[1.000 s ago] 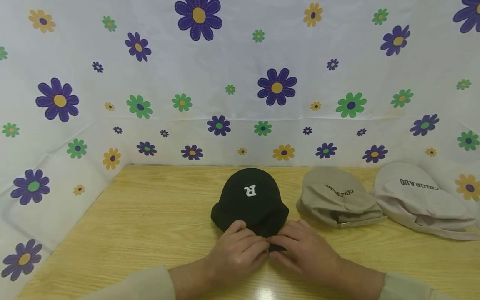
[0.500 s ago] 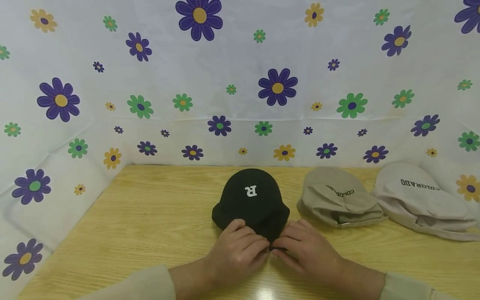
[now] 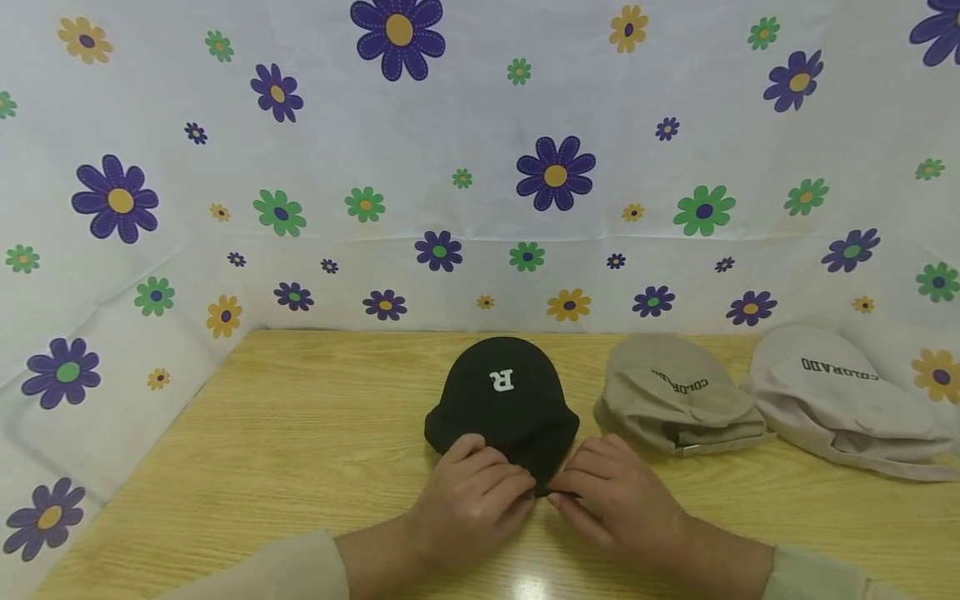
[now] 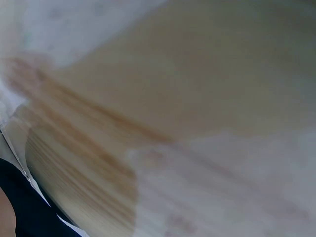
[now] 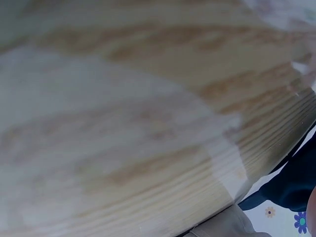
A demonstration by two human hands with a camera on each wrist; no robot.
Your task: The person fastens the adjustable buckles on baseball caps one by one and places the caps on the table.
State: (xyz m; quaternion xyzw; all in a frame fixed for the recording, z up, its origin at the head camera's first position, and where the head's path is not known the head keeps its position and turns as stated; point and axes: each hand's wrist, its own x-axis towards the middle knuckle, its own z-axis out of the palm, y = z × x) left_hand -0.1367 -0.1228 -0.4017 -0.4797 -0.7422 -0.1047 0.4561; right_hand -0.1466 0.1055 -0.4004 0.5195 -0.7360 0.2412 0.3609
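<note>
A black cap [image 3: 502, 408] with a white letter R sits crown-up on the wooden table [image 3: 315, 433], its near edge drawn down to a narrow point. My left hand [image 3: 472, 496] pinches that edge from the left, fingers curled over it. From the right, my right hand [image 3: 618, 492] pinches a thin dark strip there between thumb and fingers. The fingertips of both hands nearly meet, which hides much of the cap's near edge. Dark cap fabric [image 4: 24, 202] shows at the lower left of the left wrist view, and cap fabric [image 5: 291, 182] at the right wrist view's right side.
Right of the black cap lies a khaki cap [image 3: 675, 400] lettered COLORADO. A pale beige cap [image 3: 832, 400] with similar lettering overlaps it in view, farther right. A white cloth [image 3: 480, 208] with printed flowers hangs behind and along the left of the table.
My right fingertips have shifted slightly away from the left ones, and the dark strip between them shows at a different angle. The black cap stays in place; the other caps have not moved.
</note>
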